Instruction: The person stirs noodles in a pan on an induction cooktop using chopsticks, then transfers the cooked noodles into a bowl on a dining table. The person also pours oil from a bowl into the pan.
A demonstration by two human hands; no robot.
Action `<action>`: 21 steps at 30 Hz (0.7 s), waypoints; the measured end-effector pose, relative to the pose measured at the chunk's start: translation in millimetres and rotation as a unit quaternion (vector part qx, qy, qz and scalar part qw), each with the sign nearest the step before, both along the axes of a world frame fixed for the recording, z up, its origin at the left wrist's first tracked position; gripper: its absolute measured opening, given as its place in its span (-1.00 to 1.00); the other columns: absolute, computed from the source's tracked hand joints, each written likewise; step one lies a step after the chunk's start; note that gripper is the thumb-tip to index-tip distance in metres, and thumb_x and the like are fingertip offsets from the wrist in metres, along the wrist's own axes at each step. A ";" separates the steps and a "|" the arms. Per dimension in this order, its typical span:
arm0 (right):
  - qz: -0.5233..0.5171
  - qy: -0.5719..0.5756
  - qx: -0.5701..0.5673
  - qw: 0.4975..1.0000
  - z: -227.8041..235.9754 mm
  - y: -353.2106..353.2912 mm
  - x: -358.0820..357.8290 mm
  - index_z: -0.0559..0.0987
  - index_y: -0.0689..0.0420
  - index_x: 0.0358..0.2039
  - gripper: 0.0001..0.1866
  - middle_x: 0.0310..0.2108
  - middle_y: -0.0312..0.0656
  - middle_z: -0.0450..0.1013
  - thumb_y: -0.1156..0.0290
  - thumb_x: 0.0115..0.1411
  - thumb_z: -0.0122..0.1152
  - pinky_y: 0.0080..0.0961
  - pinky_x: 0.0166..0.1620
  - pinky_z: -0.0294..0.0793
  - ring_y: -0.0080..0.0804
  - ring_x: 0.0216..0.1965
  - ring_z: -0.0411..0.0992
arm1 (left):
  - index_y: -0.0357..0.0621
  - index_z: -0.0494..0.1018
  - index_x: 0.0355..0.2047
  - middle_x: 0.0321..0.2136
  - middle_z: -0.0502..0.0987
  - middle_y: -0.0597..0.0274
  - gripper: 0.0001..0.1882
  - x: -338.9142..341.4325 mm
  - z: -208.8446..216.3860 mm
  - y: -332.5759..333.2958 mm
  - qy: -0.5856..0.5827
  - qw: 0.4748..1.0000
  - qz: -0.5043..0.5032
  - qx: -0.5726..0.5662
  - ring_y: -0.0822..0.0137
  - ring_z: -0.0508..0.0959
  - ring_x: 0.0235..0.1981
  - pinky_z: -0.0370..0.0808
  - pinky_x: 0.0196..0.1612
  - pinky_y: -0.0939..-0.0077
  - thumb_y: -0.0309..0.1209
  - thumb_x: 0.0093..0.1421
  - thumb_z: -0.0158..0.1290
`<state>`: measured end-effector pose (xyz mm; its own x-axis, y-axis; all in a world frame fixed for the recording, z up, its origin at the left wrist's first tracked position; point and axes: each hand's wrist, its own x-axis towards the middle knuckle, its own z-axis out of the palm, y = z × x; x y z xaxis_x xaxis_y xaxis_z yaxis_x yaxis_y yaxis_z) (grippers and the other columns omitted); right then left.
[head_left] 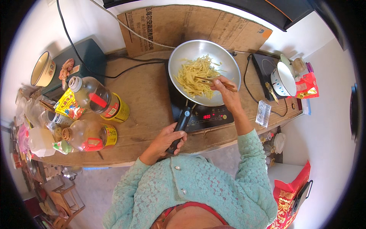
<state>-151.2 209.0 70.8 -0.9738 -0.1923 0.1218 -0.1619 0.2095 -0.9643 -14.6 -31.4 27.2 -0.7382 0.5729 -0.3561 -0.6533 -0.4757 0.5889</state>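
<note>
A silver frying pan [228, 74] rests on a black induction cooker [206, 121] with a lit red display. Its black handle [183, 123] points toward me, and my left hand [167, 140] is wrapped round it. Pale yellow shredded strips [194, 78], like potato, lie heaped in the left and middle of the pan. Over the pan's near right part, my right hand [225, 89] is closed on a pair of wooden chopsticks [231, 87]. The chopstick tips reach into the strips.
Large bottles of dark liquid [89, 93] and oil [89, 134] stand on the wooden table [143, 103] at left. A cardboard sheet [194, 28] leans behind the pan. At right are a white enamel pot [283, 80], a second black cooker [265, 65] and a clear plastic tray [263, 113].
</note>
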 end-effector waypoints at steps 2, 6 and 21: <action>0.032 -0.014 -0.013 0.999 -4.1 -9.1 3.1 0.51 0.29 -0.31 -0.71 -0.40 -0.29 0.41 0.27 0.25 0.05 -0.55 -0.18 0.46 -0.53 -0.33 0.41 | -0.23 0.24 -0.17 -0.44 0.42 0.20 -0.74 0.6 0.2 -0.8 -0.003 1.000 0.003 -0.008 0.52 0.39 -0.68 0.38 -0.77 0.64 -0.41 0.20 0.00; 0.012 -0.050 -0.034 0.998 -19.1 20.5 -9.4 0.53 0.29 -0.24 -0.69 -0.34 -0.24 0.46 0.25 0.23 0.07 -0.56 -0.20 0.49 -0.48 -0.30 0.45 | -0.22 0.24 -0.16 -0.44 0.42 0.20 -0.74 1.3 -0.8 1.4 0.000 1.000 0.003 0.001 0.51 0.39 -0.68 0.38 -0.77 0.63 -0.40 0.20 0.00; 0.064 -0.040 0.048 0.996 -4.9 58.4 1.5 0.55 0.27 -0.35 -0.71 -0.41 -0.28 0.46 0.25 0.23 0.10 -0.57 -0.19 0.40 -0.54 -0.33 0.40 | -0.23 0.25 -0.15 -0.44 0.41 0.18 -0.71 -0.7 -2.7 1.1 -0.007 1.000 -0.001 0.006 0.51 0.38 -0.68 0.37 -0.78 0.64 -0.40 0.18 0.02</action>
